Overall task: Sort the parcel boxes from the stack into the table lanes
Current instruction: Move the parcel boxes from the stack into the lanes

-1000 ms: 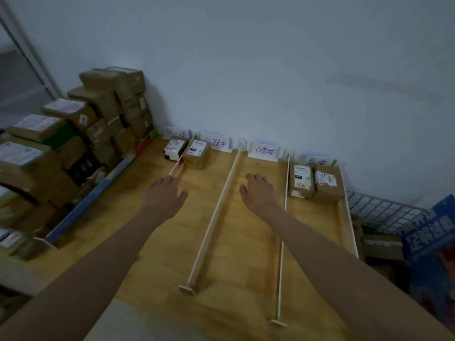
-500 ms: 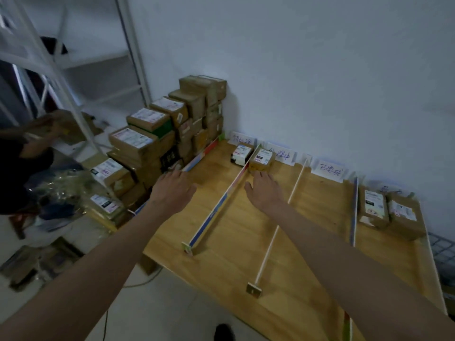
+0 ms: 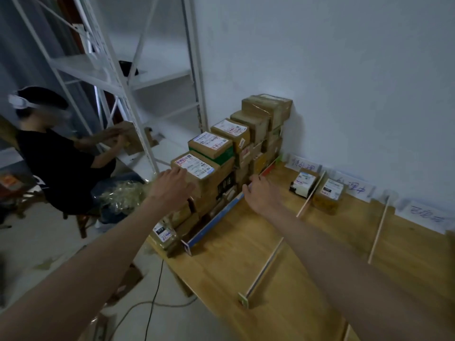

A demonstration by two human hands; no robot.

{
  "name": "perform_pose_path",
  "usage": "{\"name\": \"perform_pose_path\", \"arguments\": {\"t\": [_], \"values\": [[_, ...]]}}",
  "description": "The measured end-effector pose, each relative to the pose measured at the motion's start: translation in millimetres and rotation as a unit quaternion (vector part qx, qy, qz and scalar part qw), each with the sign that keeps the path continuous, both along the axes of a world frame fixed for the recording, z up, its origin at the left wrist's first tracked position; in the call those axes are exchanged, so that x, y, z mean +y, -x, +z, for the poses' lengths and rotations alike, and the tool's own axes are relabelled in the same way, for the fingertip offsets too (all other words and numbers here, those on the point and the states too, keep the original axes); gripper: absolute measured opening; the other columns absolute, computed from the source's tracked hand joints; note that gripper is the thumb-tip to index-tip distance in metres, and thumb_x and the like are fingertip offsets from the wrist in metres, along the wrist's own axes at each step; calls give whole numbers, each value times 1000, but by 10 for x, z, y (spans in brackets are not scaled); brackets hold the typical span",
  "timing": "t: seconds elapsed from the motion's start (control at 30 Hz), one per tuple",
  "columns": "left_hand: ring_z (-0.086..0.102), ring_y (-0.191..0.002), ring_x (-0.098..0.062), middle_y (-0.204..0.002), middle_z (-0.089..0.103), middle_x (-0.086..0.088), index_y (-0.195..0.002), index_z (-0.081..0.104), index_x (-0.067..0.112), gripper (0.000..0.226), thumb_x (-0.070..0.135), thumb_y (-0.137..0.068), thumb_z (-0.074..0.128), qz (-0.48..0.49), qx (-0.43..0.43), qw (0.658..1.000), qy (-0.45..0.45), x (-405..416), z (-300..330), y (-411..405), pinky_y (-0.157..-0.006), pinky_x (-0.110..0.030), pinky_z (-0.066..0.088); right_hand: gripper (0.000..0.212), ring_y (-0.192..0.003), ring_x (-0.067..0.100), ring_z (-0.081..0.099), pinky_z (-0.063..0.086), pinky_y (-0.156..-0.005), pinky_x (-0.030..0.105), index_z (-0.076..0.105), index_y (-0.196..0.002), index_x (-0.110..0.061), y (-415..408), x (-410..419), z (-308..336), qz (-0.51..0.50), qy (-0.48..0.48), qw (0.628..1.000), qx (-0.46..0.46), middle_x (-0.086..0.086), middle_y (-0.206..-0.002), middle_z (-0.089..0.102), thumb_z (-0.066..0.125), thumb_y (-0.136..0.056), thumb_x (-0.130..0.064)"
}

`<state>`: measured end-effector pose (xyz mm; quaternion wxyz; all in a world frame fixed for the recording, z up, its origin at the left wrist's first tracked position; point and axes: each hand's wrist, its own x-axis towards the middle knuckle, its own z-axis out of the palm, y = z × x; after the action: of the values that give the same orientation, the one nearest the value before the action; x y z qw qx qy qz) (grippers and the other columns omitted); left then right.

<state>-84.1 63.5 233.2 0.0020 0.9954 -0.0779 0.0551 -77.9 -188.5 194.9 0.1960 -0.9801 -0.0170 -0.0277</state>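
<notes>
A stepped stack of brown parcel boxes (image 3: 248,141) stands against the wall at the left end of the wooden table (image 3: 307,279). The nearest top box (image 3: 197,168) carries a white label. My left hand (image 3: 172,188) reaches to this box's left front corner with fingers spread, touching or nearly touching it. My right hand (image 3: 258,193) hovers open over the blue divider rail (image 3: 214,222) just right of the stack, holding nothing. Two small parcels (image 3: 303,183) (image 3: 328,196) lie at the far ends of the first two lanes.
Thin wooden strips (image 3: 264,267) (image 3: 379,230) split the table into lanes, with handwritten paper labels (image 3: 301,166) on the wall. A person in black (image 3: 56,163) sits at left by white metal shelving (image 3: 118,70), handling a box. A cable (image 3: 152,299) trails on the floor.
My view has swung left toward the stack. Both hands moved left from over the lanes; the left now reaches the nearest top box, the right sits beside the stack.
</notes>
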Motion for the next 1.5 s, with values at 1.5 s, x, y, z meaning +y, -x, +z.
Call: {"name": "perform_pose_path", "arguments": {"t": [1.5], "values": [[68,-62,-13,-70,66,4,-75,63,16,61,56,-102,26,-109,190,924,312,1149,-518,-1999,-53,-21,48,46,-92,19,59,48,-68,32,53,-122,-21,-814,1615,-147,-305,-472,812,158,-3,-104,60,58,-92,-56]]}}
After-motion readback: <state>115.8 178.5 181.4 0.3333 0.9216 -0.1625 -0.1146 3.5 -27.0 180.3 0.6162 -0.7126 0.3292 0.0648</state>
